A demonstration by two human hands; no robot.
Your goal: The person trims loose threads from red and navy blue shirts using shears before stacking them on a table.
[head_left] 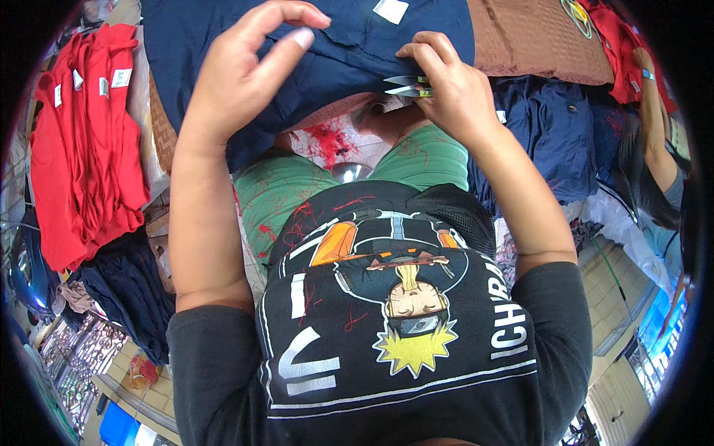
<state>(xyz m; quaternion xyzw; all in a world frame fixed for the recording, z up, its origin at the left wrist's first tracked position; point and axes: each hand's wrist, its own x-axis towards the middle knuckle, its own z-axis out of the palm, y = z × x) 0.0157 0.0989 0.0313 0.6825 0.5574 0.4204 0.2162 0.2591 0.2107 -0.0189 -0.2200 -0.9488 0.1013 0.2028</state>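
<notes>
A navy blue garment point(357, 37) lies spread in front of me, with a small white label point(390, 10) near its far edge. Above its left part I hold up my left hand point(245, 70); thumb and forefinger curve toward each other with a gap between them, and I see nothing held there. My right hand point(455, 89) grips a pair of thread snips point(407, 86), their two blades parted and pointing left over the garment's near edge. The fingertips of that hand bend down at the cloth above the blades.
Red garments point(89, 141) with white tags hang in a stack at left, above dark cloth point(123, 286). A brown textured cushion point(539, 41) and more navy cloth point(539, 137) lie at right. Another person's arm point(654, 126) reaches to red cloth at far right. Red thread scraps point(327, 141) litter the floor.
</notes>
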